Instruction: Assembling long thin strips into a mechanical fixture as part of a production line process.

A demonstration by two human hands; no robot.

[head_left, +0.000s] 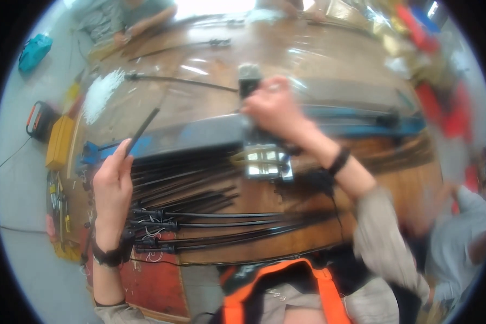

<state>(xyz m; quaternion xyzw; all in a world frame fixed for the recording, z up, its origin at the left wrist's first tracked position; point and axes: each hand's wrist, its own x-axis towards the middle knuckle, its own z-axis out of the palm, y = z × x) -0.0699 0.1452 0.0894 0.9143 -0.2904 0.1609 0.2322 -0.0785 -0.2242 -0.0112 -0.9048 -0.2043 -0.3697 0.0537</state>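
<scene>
My left hand (113,181) is raised over the left part of a wooden table (318,59) and pinches a thin black rod (143,129) that points up and to the right. My right hand (272,110) reaches forward and grips the handle of a small metal press tool (264,159) that stands on a long dark beam with blue ends (200,137). The picture is blurred, so the grip is hard to read in detail. Below both hands lie several long black rods and cables (200,216) in a bundle on the table.
A heap of small white pieces (100,94) lies at the table's left rear. A yellow box (59,141) and an orange-and-black case (38,120) sit on the floor at left, with a teal bag (35,49) behind. Other people sit at the far edge (129,19) and at right (464,237).
</scene>
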